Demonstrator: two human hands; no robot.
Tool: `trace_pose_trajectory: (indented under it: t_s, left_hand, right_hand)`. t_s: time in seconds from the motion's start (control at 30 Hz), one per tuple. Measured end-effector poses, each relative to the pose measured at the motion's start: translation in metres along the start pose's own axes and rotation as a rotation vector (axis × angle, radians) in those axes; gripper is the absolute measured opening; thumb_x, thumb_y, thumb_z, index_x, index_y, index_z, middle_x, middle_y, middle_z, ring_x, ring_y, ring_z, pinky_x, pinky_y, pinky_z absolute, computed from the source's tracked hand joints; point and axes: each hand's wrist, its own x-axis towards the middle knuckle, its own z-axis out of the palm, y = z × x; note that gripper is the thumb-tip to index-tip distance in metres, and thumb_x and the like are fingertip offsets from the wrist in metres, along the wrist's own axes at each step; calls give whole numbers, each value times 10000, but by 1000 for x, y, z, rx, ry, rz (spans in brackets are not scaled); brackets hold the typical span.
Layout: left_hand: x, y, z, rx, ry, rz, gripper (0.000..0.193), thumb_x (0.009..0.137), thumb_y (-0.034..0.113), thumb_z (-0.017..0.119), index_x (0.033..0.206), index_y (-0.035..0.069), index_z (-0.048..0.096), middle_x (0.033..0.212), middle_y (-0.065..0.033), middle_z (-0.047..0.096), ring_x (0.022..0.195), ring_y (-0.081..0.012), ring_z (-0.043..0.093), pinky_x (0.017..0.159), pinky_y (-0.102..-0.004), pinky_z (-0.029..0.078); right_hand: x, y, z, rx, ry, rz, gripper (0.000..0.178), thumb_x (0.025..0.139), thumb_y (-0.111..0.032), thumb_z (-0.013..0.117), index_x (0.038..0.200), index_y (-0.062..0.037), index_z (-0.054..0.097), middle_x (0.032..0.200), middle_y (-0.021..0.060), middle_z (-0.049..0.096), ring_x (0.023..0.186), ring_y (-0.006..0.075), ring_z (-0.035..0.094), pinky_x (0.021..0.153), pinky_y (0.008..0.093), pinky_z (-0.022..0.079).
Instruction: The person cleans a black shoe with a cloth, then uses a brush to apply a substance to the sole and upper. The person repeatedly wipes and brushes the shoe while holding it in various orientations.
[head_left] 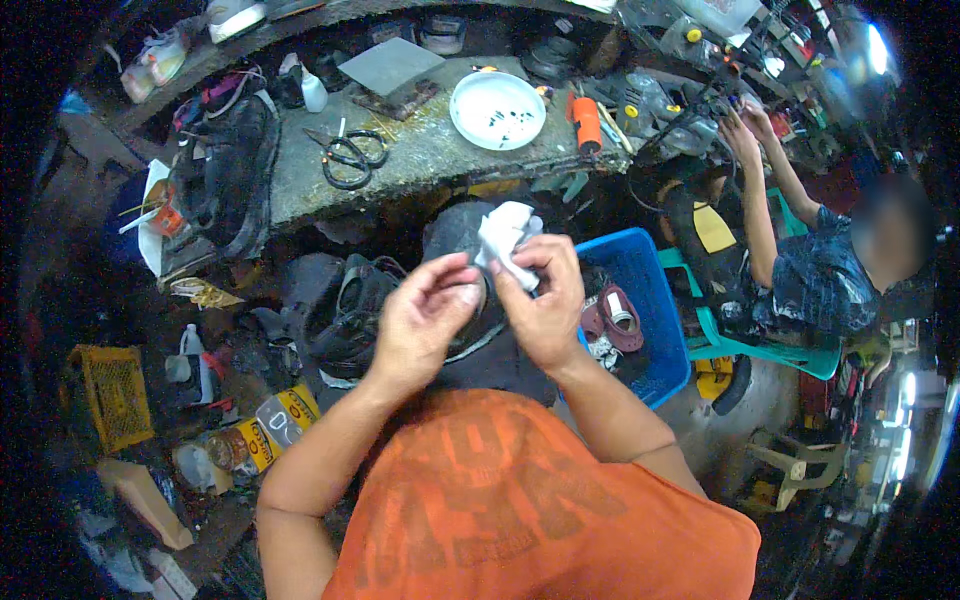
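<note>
A crumpled white cloth (508,236) is gripped in my right hand (545,305), its bunched top standing up past the thumb and fingers. My left hand (425,315) is close by on the left, fingers loosely curled and apart, with nothing visible in them. Below and between both hands is a dark shoe (452,232), partly covered by them. Another black shoe (345,310) lies left of my left hand, among other dark footwear.
Ahead is a worn bench (430,150) with black-handled scissors (350,160), a white plate (470,115) of small dark bits and an orange tool (586,125). A blue basket (655,375) holding shoes stands at right. Beyond it a co-worker (820,265) sits with raised hands.
</note>
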Motion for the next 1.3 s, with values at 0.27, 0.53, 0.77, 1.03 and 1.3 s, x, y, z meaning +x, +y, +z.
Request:
trace_pose_trajectory:
  t_s: [0.27,0.53,0.77,1.03,1.3]
  left_hand:
    - [22,-6,-16,-399,-122,-23,387,1065,310,574,1261,-23,593,1122,-78,672,1004,-161,660,872,-337,558]
    - [9,1,-9,416,234,460,353,932,119,726,1237,-17,611,1116,-103,644,976,-162,653,822,-293,539]
    - [16,5,1,296,-91,310,410,999,184,671,1347,-16,592,1162,-72,629,1020,-139,623,861,-277,519]
    - [19,-9,-5,-66,-213,119,294,1042,179,610,1298,35,619,1144,-19,663,978,-108,629,827,-282,540]
    - [21,-24,5,137,51,105,273,1037,255,633,1017,-6,709,855,-22,689,734,-75,627,656,-259,537]
  right_hand:
    - [0,-8,8,335,-201,391,184,886,-120,774,1041,-37,720,1022,67,706,992,189,649,891,324,506]
    - [4,2,1,780,-93,751,198,962,-94,707,1130,-3,655,1042,55,708,937,122,665,815,266,552]
    - [11,-5,-14,831,-339,639,267,934,-47,717,1192,7,675,1086,74,714,960,137,665,848,293,555]
    - [18,3,-10,977,-430,610,557,922,-140,755,1416,-21,527,1388,63,563,1162,145,581,957,291,501]
    - [5,5,12,419,-144,330,265,908,-85,768,1160,-8,750,1037,67,746,905,127,672,816,279,547]
